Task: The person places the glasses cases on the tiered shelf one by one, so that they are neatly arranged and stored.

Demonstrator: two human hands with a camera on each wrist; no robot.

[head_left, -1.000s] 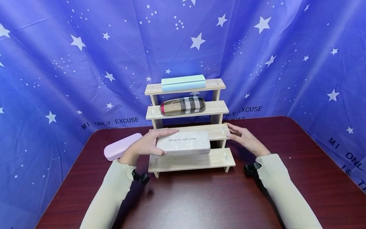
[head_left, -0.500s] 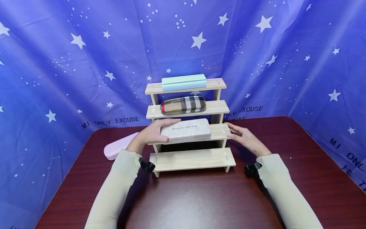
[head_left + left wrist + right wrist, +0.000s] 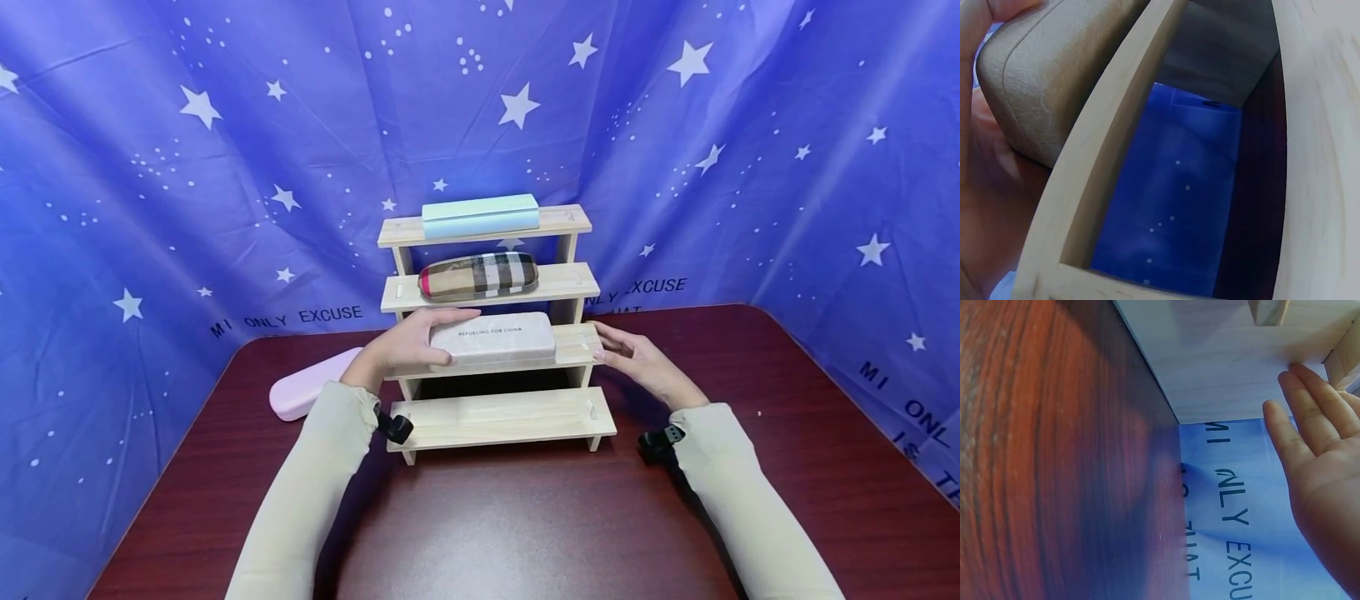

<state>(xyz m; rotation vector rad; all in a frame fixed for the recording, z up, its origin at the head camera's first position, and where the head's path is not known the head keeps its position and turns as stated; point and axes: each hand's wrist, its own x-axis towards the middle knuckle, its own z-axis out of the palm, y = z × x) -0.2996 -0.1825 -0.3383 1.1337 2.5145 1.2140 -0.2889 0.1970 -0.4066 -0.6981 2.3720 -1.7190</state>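
Observation:
My left hand (image 3: 408,342) grips the left end of a pale marbled glasses case (image 3: 495,337) lettered "REFUELING FOR CHINA", thumb in front and fingers behind. The case lies along the second-lowest shelf of a wooden step rack (image 3: 502,417). In the left wrist view, the case (image 3: 1041,75) sits right at the shelf edge (image 3: 1097,144), with the fingers partly cut off by the frame. My right hand (image 3: 641,362) is at the right end of that same shelf. In the right wrist view, its straight fingers (image 3: 1313,415) reach to the rack's side panel (image 3: 1229,369).
A light blue glasses case (image 3: 480,217) stands on the top shelf, and a plaid case (image 3: 480,277) on the shelf below it. On the dark red table (image 3: 510,533), a pink case (image 3: 311,387) lies left of the rack. A starry blue curtain (image 3: 285,150) surrounds the table.
My left hand has raised the marbled case from in front of the lower shelves onto the second-lowest shelf, then shifted it slightly right. My right hand has stayed at the rack's side.

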